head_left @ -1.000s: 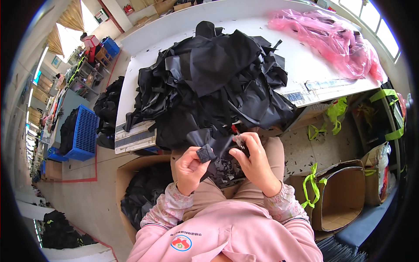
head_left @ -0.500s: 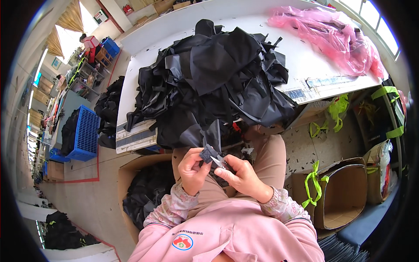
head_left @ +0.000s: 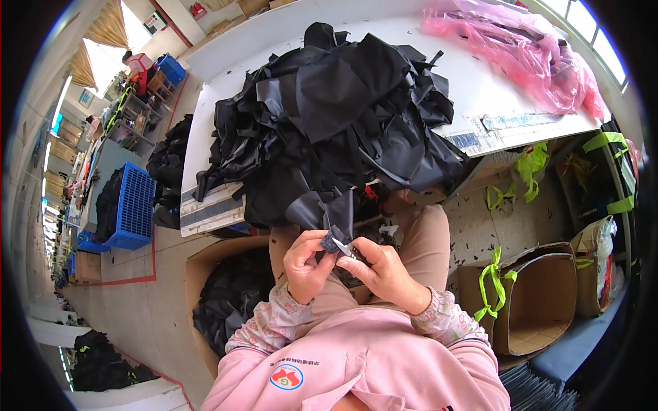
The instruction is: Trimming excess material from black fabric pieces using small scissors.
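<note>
My left hand (head_left: 306, 266) pinches the folded end of a black fabric piece (head_left: 333, 240) between thumb and fingertips, above my lap. The rest of that piece reaches up toward a large heap of black fabric pieces (head_left: 349, 85) on the table edge. My right hand (head_left: 385, 275) is closed around small metal thread snips (head_left: 345, 250), its thumb and forefinger on either side of them. The pointed blades lie against the folded end, close to my left fingertips. Whether they bite into the fabric cannot be made out.
The heap sits on a white table (head_left: 493, 82) beside a pink plastic bag (head_left: 514, 55). A cardboard box of black pieces (head_left: 229, 301) stands by my left leg. Another cardboard box (head_left: 541, 301) is at right. A blue crate (head_left: 133, 205) and a distant person (head_left: 140, 65) are leftward.
The folded fabric end and the snips have shifted slightly to the right, and the blades lie closer to my left fingertips. Both hands keep their grips.
</note>
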`<control>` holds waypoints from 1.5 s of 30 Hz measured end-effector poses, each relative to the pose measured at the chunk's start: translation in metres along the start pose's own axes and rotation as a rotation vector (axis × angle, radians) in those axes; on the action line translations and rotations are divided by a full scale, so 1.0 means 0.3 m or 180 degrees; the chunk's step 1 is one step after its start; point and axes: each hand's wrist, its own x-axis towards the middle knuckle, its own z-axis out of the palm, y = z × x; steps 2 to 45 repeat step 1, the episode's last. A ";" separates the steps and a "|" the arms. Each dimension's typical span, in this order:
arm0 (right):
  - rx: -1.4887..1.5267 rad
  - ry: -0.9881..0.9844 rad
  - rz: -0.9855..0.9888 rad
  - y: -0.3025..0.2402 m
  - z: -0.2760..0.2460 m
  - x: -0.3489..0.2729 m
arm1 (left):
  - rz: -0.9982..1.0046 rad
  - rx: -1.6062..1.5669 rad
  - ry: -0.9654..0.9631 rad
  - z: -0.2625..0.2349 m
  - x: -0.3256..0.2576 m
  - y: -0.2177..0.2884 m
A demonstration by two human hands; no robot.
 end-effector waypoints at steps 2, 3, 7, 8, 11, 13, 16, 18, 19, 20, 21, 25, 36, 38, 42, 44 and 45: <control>-0.0057 -0.0022 0.0018 0.004 -0.002 -0.001 | 0.0001 0.0001 -0.0025 -0.001 0.000 0.000; -0.0057 -0.0022 0.0018 0.004 -0.002 -0.001 | 0.0001 0.0001 -0.0025 -0.001 0.000 0.000; -0.0057 -0.0022 0.0018 0.004 -0.002 -0.001 | 0.0001 0.0001 -0.0025 -0.001 0.000 0.000; -0.0057 -0.0022 0.0018 0.004 -0.002 -0.001 | 0.0001 0.0001 -0.0025 -0.001 0.000 0.000; -0.0057 -0.0022 0.0018 0.004 -0.002 -0.001 | 0.0001 0.0001 -0.0025 -0.001 0.000 0.000; -0.0057 -0.0022 0.0018 0.004 -0.002 -0.001 | 0.0001 0.0001 -0.0025 -0.001 0.000 0.000; -0.0057 -0.0022 0.0018 0.004 -0.002 -0.001 | 0.0001 0.0001 -0.0025 -0.001 0.000 0.000; -0.0057 -0.0022 0.0018 0.004 -0.002 -0.001 | 0.0001 0.0001 -0.0025 -0.001 0.000 0.000; -0.0057 -0.0022 0.0018 0.004 -0.002 -0.001 | 0.0001 0.0001 -0.0025 -0.001 0.000 0.000; -0.0057 -0.0022 0.0018 0.004 -0.002 -0.001 | 0.0001 0.0001 -0.0025 -0.001 0.000 0.000; -0.0057 -0.0022 0.0018 0.004 -0.002 -0.001 | 0.0001 0.0001 -0.0025 -0.001 0.000 0.000; -0.0057 -0.0022 0.0018 0.004 -0.002 -0.001 | 0.0001 0.0001 -0.0025 -0.001 0.000 0.000; -0.0057 -0.0022 0.0018 0.004 -0.002 -0.001 | 0.0001 0.0001 -0.0025 -0.001 0.000 0.000; -0.0057 -0.0022 0.0018 0.004 -0.002 -0.001 | 0.0001 0.0001 -0.0025 -0.001 0.000 0.000; -0.0057 -0.0022 0.0018 0.004 -0.002 -0.001 | 0.0001 0.0001 -0.0025 -0.001 0.000 0.000; -0.0057 -0.0022 0.0018 0.004 -0.002 -0.001 | 0.0001 0.0001 -0.0025 -0.001 0.000 0.000; -0.0057 -0.0022 0.0018 0.004 -0.002 -0.001 | 0.0001 0.0001 -0.0025 -0.001 0.000 0.000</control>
